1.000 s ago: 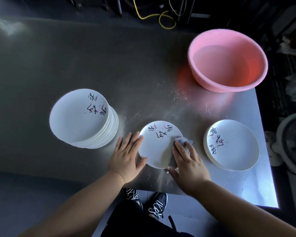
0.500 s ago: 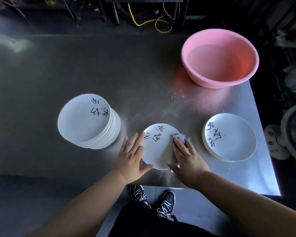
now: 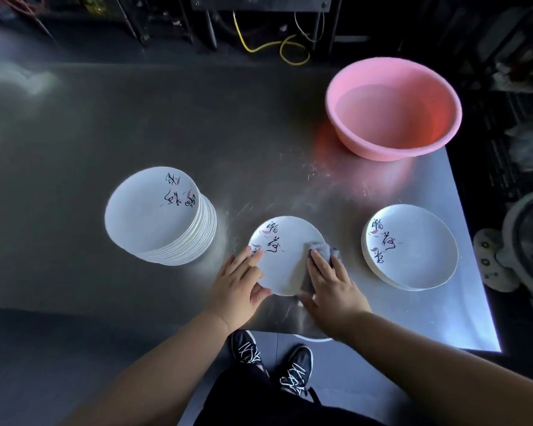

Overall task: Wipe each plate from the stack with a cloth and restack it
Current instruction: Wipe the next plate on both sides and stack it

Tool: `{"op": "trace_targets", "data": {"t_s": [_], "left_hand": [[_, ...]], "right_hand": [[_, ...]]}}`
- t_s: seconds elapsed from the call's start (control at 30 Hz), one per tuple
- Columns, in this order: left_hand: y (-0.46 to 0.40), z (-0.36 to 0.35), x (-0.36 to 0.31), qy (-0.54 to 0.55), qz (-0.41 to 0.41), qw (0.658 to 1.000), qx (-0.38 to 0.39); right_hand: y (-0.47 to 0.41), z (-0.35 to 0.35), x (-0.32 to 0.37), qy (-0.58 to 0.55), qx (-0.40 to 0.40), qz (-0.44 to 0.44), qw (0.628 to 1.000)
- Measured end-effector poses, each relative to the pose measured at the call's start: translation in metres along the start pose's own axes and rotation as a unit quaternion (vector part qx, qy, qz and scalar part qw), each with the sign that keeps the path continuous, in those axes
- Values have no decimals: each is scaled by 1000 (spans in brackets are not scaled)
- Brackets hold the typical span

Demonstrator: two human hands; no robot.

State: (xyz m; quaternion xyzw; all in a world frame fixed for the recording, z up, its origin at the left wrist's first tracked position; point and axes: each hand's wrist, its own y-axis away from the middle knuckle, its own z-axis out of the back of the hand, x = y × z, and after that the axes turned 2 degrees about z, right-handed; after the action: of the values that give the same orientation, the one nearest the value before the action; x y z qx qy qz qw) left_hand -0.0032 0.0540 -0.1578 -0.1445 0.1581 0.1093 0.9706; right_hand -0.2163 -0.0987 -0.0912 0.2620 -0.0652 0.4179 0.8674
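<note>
A white plate (image 3: 285, 256) with black brush lettering lies flat near the front edge of the steel table (image 3: 136, 133). My left hand (image 3: 239, 279) rests on its left rim, fingers straight, thumb under the near edge. My right hand (image 3: 331, 282) presses a grey cloth (image 3: 323, 252) onto the plate's right side with flat fingers. A tall stack of the same plates (image 3: 157, 215) stands to the left. A low stack of plates (image 3: 413, 245) sits to the right.
A pink basin (image 3: 393, 109) holding water stands at the back right, near the table's right edge. Yellow cable (image 3: 271, 46) lies on the dark floor behind the table. My shoes (image 3: 271, 361) show below the front edge. A round grey appliance (image 3: 530, 241) stands off the right side.
The plate has turned under my hands, its lettering swinging round to the left side. The cloth stays on the plate's right part. The camera view has shifted slightly.
</note>
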Motion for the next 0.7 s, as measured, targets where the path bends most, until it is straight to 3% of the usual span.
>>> {"op": "trace_targets", "data": {"t_s": [0.2,0.37,0.53,0.7], "left_hand": [[1,1,-19,-25,53,998,-16],[-3,13,-46,-56,119,991,11],[3,22,-19,-67,64,994,61],[5,8,-8,-48,24,998,12]], "right_hand": [[-27,15,-5,-41,-24,-8,999],[18,-1,12,-23,55,-6,998],[-12,31,-17,8,40,39,998],[-22,23,-17,-46,-1,15,999]]}}
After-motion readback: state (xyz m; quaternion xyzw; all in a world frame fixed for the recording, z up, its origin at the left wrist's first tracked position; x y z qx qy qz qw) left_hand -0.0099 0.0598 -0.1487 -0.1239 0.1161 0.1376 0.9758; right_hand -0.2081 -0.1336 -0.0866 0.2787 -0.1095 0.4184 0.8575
